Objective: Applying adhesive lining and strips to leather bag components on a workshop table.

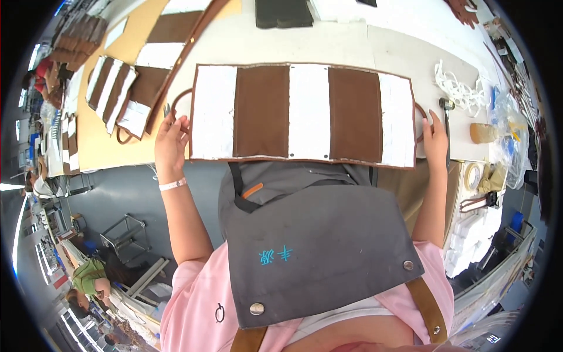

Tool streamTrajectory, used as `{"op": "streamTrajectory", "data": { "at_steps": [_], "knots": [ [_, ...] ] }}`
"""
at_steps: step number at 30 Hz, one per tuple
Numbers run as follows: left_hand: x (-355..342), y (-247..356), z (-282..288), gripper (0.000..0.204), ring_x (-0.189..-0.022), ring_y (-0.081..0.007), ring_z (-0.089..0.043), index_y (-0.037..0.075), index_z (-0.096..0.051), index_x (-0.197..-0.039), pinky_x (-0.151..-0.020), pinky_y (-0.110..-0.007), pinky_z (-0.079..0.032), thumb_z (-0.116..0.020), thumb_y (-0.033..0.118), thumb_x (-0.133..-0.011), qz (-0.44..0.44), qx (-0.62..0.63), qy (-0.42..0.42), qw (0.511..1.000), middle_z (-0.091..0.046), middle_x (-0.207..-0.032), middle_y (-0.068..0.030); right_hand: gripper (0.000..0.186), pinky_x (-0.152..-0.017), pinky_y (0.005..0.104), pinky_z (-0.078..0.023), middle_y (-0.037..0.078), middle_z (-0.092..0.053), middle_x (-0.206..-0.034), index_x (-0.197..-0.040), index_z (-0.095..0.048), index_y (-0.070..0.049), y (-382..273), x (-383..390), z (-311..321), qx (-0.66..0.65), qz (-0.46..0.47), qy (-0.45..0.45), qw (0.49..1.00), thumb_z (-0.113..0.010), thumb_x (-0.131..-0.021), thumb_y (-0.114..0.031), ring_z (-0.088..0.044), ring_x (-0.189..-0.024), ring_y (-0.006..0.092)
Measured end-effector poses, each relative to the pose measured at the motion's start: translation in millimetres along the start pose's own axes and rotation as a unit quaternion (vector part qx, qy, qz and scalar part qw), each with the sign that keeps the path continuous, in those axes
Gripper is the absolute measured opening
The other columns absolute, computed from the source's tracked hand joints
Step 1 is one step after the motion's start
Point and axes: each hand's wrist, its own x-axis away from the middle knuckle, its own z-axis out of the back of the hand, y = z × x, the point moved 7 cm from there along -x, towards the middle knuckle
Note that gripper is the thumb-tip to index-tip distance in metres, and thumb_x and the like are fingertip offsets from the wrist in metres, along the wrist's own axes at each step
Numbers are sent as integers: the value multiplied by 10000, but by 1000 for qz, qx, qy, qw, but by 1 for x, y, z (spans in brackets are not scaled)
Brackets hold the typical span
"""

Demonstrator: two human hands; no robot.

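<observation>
A brown leather piece (262, 111) with white panels and a looped handle at each end lies flat across the bench's front edge. My left hand (172, 141) is at its left end beside the handle, fingers closed on small pointed metal snips (167, 111). At the right end, my right hand (434, 136) rests by the other handle (420, 108), thumb and forefinger apart; whether it touches the handle is unclear. A dark-handled mallet (447, 104) lies just beyond that hand. A grey apron (322, 234) covers my front below the piece.
The bench (352, 47) holds similar brown-and-white pieces (111, 88) at left, dark sheets (283, 13) at back, white cord (457, 85), an amber container (482, 132) and plastic bags (507, 152) at right. A metal trolley (123, 232) and co-workers (88, 278) are at left.
</observation>
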Motion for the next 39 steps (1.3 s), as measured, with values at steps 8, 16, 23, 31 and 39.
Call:
{"op": "streamTrajectory", "data": {
  "at_steps": [8, 16, 23, 31, 39],
  "knots": [
    [29, 91, -20, 282, -699, 8, -471, 24, -641, -1218, -564, -159, -307, -645, 69, -940, -115, -13, -33, 993, -668, -979, 17, 209, -676, 457, -481, 209, -640, -787, -986, -567, 31, 22, -20, -25, -62, -65, -111, 990, -589, -911, -163, -630, -756, 394],
    [39, 208, 20, 270, -652, -5, -444, 6, -618, -1240, -551, -154, -353, -596, 102, -989, -271, 54, -47, 960, -646, -924, 14, 84, -578, 217, -360, -45, -559, -748, -961, -611, -33, -29, -55, 30, -502, -163, -51, 848, -607, -956, -116, -478, -658, 45],
    [25, 243, 2, 197, -761, -33, -541, 12, -607, -1158, -631, -163, -421, -602, 107, -986, -331, 2, -7, 944, -621, -958, 15, 155, -579, 195, -285, -82, -488, -706, -998, -650, -8, -21, -94, 68, -460, -99, 119, 874, -667, -941, -151, -372, -638, 22],
    [-57, 139, 3, 150, -854, -126, -614, 11, -562, -1123, -755, -257, -556, -588, 35, -978, -466, -71, 66, 879, -609, -1003, -43, 197, -813, 266, -514, 77, -699, -929, -1168, -595, -54, -10, -86, 11, -697, -107, 17, 709, -612, -985, -125, -654, -862, 134],
    [-86, 2, -13, 318, -933, -186, -645, 35, -547, -1327, -870, -317, -559, -492, 173, -1045, -125, 142, -20, 982, -635, -1126, -99, 326, -853, 374, -535, 120, -673, -1002, -1308, -543, -49, 1, -48, -45, -712, -253, -180, 630, -494, -986, -62, -681, -917, 240]
  ]
}}
